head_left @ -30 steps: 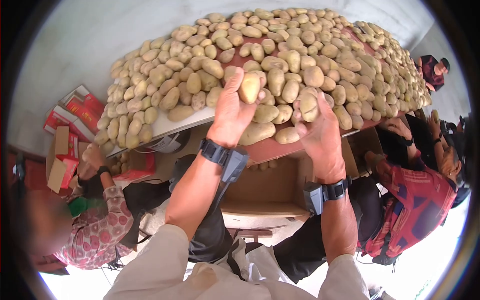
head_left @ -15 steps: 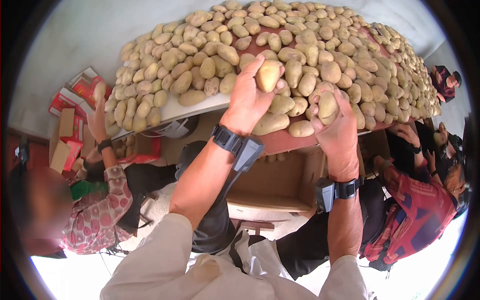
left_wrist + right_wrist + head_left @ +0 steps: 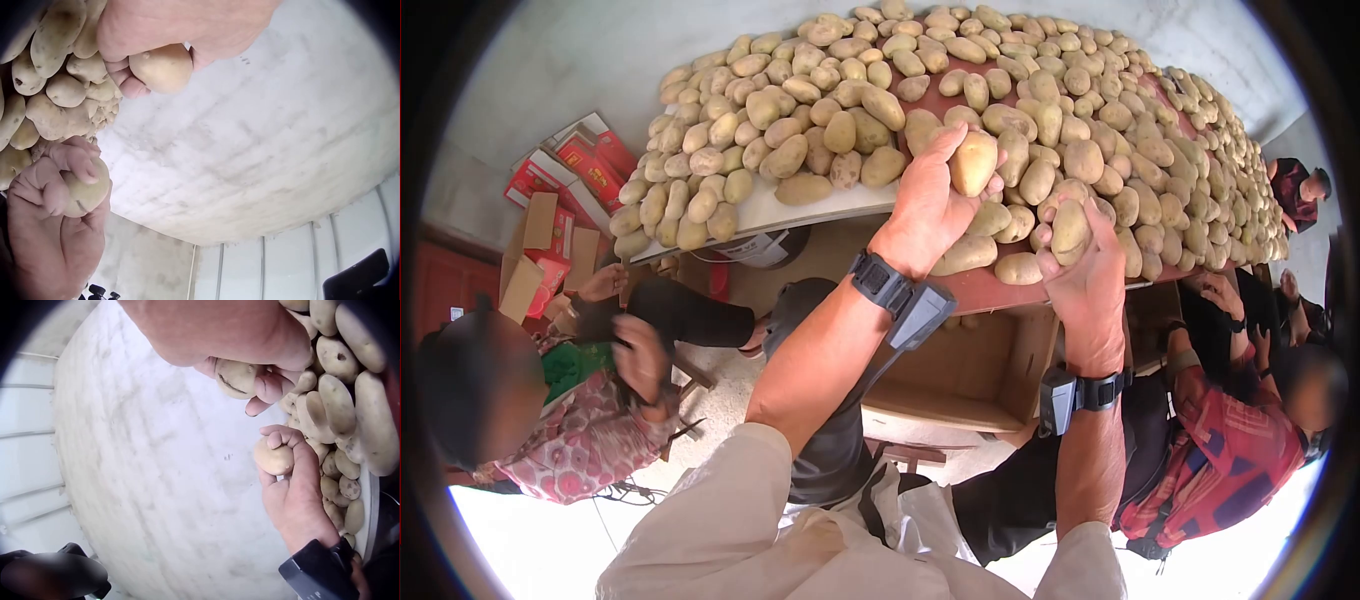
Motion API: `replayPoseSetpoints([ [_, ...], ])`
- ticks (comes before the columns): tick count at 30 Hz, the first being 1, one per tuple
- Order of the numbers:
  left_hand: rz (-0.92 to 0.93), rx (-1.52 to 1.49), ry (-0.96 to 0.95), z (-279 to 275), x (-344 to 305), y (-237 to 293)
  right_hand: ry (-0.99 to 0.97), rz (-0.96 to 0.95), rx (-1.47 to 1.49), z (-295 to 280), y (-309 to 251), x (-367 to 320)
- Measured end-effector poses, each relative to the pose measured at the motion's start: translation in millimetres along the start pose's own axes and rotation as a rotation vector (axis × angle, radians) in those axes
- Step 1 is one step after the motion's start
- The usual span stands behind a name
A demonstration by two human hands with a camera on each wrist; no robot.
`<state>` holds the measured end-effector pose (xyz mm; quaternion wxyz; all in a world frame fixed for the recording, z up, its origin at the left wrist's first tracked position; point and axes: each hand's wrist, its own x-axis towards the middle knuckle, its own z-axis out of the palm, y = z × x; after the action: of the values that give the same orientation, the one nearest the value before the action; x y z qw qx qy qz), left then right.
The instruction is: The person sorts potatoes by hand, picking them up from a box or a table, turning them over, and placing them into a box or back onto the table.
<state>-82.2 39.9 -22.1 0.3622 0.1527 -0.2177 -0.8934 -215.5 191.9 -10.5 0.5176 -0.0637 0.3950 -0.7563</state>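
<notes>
My left hand [image 3: 935, 205] grips a smooth, light yellow potato [image 3: 973, 163], its fingers and thumb curled about the sides. In my right hand [image 3: 1088, 285] is a duller potato [image 3: 1069, 232]; a dark crack runs across its skin in the right wrist view, where the cracked potato [image 3: 236, 378] sits between thumb and fingers. Both hands are held up over the near edge of a large potato heap [image 3: 1040, 110], a short way apart. The left wrist view shows the right hand [image 3: 53, 231] below and the left hand [image 3: 181, 25] at the top.
Potatoes cover the red and white tabletop [image 3: 800, 213]. An open wooden drawer or box [image 3: 945, 385] lies under the table edge, in front of my legs. Red cartons [image 3: 590, 165] stand at the left. One person [image 3: 580, 400] sits at my left, another person [image 3: 1230, 440] at my right.
Both hands keep hold of their potatoes, while the head view has shifted so they appear further right. The right-hand potato has been turned. The person at the left has drawn an arm back from the heap.
</notes>
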Motion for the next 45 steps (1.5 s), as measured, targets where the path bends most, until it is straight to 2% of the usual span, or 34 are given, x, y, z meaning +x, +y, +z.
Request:
replayPoseSetpoints([
  [2, 0.008, 0.009, 0.090, 3, -1, -1, -0.019, 0.004, 0.004, -1, 0, 0],
  [6, 0.024, 0.004, 0.020, -3, 2, 1, -0.038, 0.001, 0.012, -3, 0, 0],
  [14, 0.104, -0.011, 0.142, 0, 5, 13, -0.059, -0.005, 0.037, -5, -2, -1],
  [16, 0.124, -0.011, 0.126, 0, 8, 19, -0.038, -0.011, 0.025, -3, -2, -3],
  [18, 0.222, -0.056, 0.098, -2, 12, 24, -0.040, -0.015, 0.032, -4, -3, -2],
  [26, 0.241, -0.056, -0.003, -1, 8, 29, -0.078, -0.016, 0.068, -8, -4, -2],
  [29, 0.232, 0.092, -0.082, 3, 2, 19, -0.097, -0.017, 0.065, -6, -3, -2],
  [31, 0.091, 0.374, -0.216, 10, -5, 10, 0.016, -0.067, 0.068, 2, -1, -4],
  [32, 0.091, 0.373, -0.216, 14, -8, 6, 0.016, -0.067, 0.067, 2, -1, -4],
  [34, 0.078, 0.873, -0.334, 23, -16, -4, -0.059, -0.075, 0.066, 0, -2, -5],
  [36, 0.060, 0.941, -0.348, 28, -24, -12, -0.049, -0.116, 0.090, 6, 1, -6],
  [38, 0.152, 1.253, -0.446, 30, -28, -18, -0.039, -0.157, 0.116, 5, 1, -6],
  [40, 0.145, 1.285, -0.425, 28, -26, -21, -0.068, -0.132, 0.081, -5, 3, -3],
  [41, 0.218, 1.342, -0.427, 23, -25, -23, -0.067, -0.133, 0.081, -8, 5, -3],
  [43, 0.290, 1.399, -0.429, 16, -21, -28, -0.109, -0.354, -0.632, -13, 7, -6],
  [44, 0.340, 1.372, -0.389, 14, -20, -30, -0.109, -0.354, -0.631, -10, 7, -6],
  [45, 0.390, 1.345, -0.349, 12, -19, -32, -0.089, -0.271, -0.349, -3, 8, -6],
])
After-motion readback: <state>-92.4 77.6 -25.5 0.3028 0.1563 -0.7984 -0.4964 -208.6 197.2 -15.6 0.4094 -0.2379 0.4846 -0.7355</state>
